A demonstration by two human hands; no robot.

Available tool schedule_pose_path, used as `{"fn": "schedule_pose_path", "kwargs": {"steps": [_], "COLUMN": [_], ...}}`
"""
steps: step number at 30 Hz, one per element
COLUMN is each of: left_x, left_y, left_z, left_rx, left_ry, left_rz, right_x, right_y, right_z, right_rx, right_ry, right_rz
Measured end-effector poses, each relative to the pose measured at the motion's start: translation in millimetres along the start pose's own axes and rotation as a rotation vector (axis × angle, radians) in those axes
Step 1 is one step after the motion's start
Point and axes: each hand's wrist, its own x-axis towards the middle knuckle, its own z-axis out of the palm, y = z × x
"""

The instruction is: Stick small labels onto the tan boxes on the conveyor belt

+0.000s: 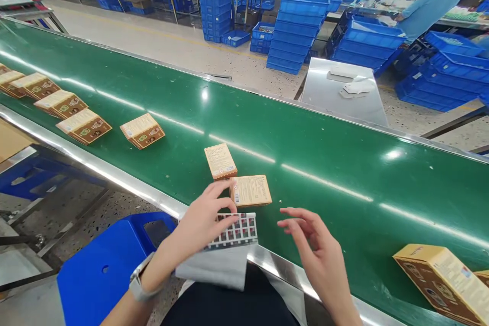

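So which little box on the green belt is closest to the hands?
The flat box lying just past the left hand, its printed text side up. The other boxes lie farther off.

A blister sheet [236, 231] with rows of small red-and-white cells lies flat on the near steel edge of the green conveyor belt [324, 163]. Just beyond it, on the belt, a tan carton [250, 190] lies flat, printed face up, with another [220, 161] just behind.
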Motion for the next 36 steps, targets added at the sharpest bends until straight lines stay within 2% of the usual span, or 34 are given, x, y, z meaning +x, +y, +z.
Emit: {"fn": "schedule_pose_path", "kwargs": {"steps": [2,4,6,11,16,20,25,30,34,36], "left_x": [5,6,3,-8,-1,6,9,13,15,16], "left_y": [-14,-17,-8,18,11,9,23,31,35,37], "left_z": [-0.6,4.5,12.8,30.2,46.0,55.2,56.5,61.2,66.4,69.0], "left_rx": [-0.013,-0.009,0.027,0.080,0.163,0.214,0.189,0.160,0.166,0.164], "left_ry": [-0.074,-0.185,-0.237,-0.262,-0.212,-0.245,-0.282,-0.293,-0.297,-0.293], "left_rz": [0.113,0.162,0.206,0.341,0.444,0.476,0.451,0.460,0.491,0.515], "right_x": [0,4,10,30,39,35,24,18,17,18], "right_y": [8,16,25,37,37,40,46,49,45,44], "right_z": [10,17,18,5,-4,6,19,13,6,1], "right_rx": [0.203,0.315,0.309,0.250,0.360,0.416,0.484,0.337,-0.025,-0.139], "right_ry": [0.029,0.044,0.093,0.184,0.254,0.320,0.440,0.434,0.479,0.510], "right_rz": [0.240,0.333,0.343,0.307,0.352,0.427,0.429,0.379,0.294,0.302]}}
